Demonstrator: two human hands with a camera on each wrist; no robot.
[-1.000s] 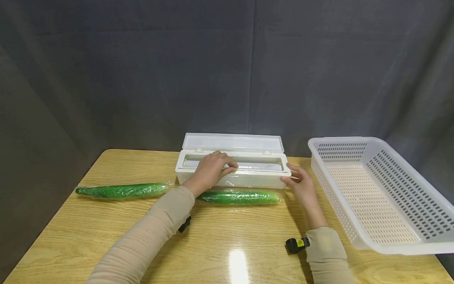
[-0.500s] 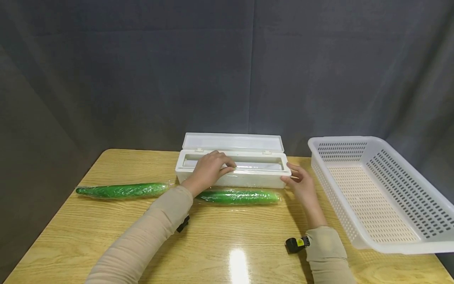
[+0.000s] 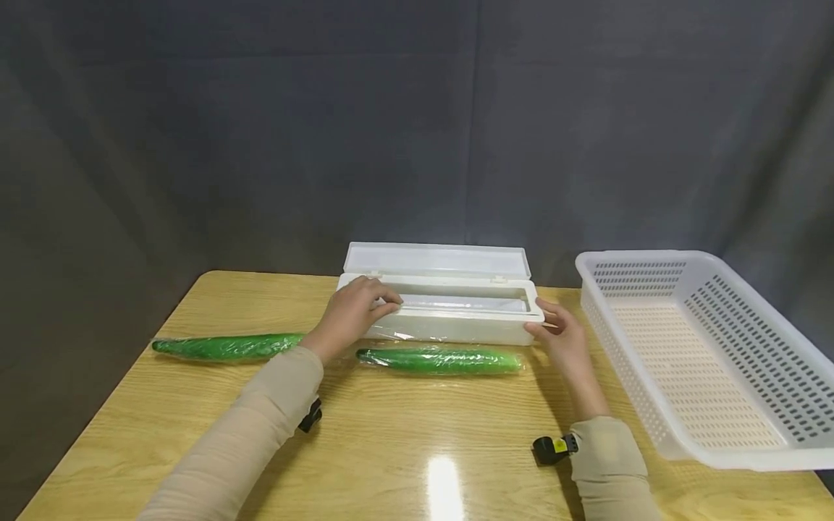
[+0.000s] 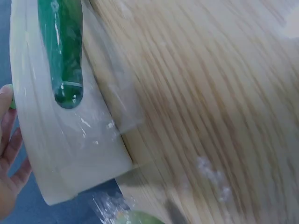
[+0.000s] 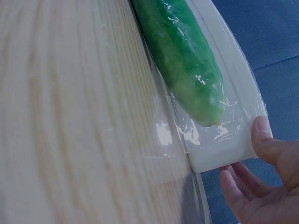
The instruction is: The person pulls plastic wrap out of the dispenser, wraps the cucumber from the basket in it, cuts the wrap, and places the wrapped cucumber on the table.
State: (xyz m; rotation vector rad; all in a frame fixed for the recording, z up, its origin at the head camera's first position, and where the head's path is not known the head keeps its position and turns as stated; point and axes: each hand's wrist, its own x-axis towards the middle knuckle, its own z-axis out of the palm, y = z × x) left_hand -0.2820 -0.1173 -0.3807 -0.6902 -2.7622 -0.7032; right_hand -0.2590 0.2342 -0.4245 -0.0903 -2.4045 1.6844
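Note:
A long white cling film dispenser (image 3: 449,331) stands at the table's back with its lid up and a film roll inside. At its front rim, left of the middle, my left hand (image 3: 352,311) pinches a small piece; a bit of green (image 4: 12,103) shows by the fingertip in the left wrist view. My right hand (image 3: 562,340) holds the dispenser's right end, thumb on the front and fingers around the end. A film-covered cucumber (image 3: 439,360) lies just in front, with clear film (image 4: 126,102) spread around it. Another wrapped cucumber (image 3: 224,346) lies to the left, partly behind my left wrist.
A white perforated plastic basket (image 3: 680,434) stands on the table's right side. The wooden table (image 3: 371,449) ends at a dark curtain (image 3: 293,145) behind the dispenser.
My left hand has slid left along the dispenser's front rim, uncovering the near cucumber's left tip. My right hand keeps its hold on the end. The head view has shifted slightly.

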